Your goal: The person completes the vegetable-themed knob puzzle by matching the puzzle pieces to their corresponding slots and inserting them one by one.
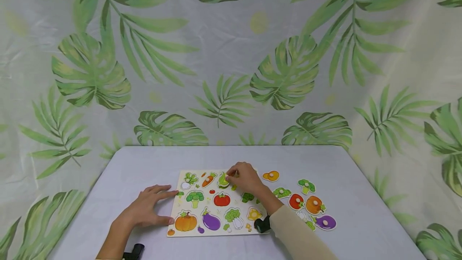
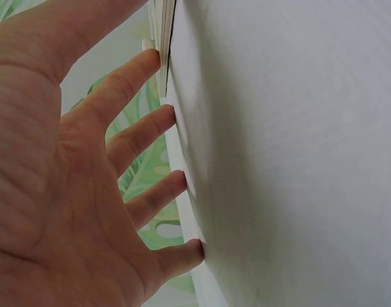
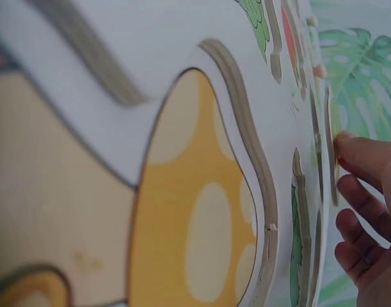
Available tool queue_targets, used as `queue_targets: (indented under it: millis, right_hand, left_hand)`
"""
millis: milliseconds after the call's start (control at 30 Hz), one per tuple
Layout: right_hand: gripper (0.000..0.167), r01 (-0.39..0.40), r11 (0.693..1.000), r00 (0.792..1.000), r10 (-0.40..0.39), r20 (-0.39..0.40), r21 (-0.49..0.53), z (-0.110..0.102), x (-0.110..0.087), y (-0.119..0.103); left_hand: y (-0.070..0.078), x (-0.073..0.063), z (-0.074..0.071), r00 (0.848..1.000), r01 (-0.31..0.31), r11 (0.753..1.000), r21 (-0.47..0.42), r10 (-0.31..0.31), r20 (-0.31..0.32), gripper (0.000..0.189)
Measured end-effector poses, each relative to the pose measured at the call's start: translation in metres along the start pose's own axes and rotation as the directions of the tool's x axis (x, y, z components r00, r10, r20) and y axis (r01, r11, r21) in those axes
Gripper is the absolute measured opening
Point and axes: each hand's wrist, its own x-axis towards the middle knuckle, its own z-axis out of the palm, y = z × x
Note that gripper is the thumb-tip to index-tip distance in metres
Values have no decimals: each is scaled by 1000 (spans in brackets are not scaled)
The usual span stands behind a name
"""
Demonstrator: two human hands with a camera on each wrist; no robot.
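A wooden vegetable puzzle board point(image 1: 213, 232) lies flat on the table. My left hand point(image 1: 146, 208) rests at its left edge, thumb and index finger touching the board, the other fingers spread; in the left wrist view the fingertips of that hand point(image 2: 73, 179) reach the board's edge and the white cloth. Over the board's top row, my right hand point(image 1: 247, 177) pinches a green vegetable piece point(image 1: 223, 180) between thumb and finger. The right wrist view shows that hand point(image 3: 381, 166) beyond a printed yellow mushroom point(image 3: 201, 185); the pinched piece appears only edge-on there.
Loose knobbed pieces lie right of the board: an orange one point(image 1: 273, 176), a broccoli point(image 1: 306, 186), a tomato point(image 1: 295, 201), a pumpkin point(image 1: 314, 205), an eggplant point(image 1: 326, 222) and some greens point(image 1: 282, 192). Some overlap. A leaf-patterned curtain point(image 1: 223, 59) hangs behind the white table point(image 1: 151, 163).
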Motion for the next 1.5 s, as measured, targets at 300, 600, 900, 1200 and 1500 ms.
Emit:
queue_targets:
  millis: [300,600,900,1200,1500]
  right_hand:
    - [13,12,1000,1000,-12,19,-9,3,2,-3]
    - [13,-15,1000,999,15,33,-21,6,2,-3]
    - [13,-32,999,998,33,46,-24,5,1,-5]
    - [15,-35,999,998,37,51,-31,6,-1,-6]
    - [16,-30,999,998,31,52,-20,5,-1,-7]
  left_hand:
    - [2,0,0,1000,7,1000,-4,-7,-1,84]
    - [-2,1,2,1000,-16,1000,13,16,-7,85]
    - [0,1,1,1000,-1,1000,6,1,-8,85]
    - [3,-1,-1,1000,0,1000,1,0,-6,85]
    - [0,1,1,1000,-2,1000,0,2,-15,85]
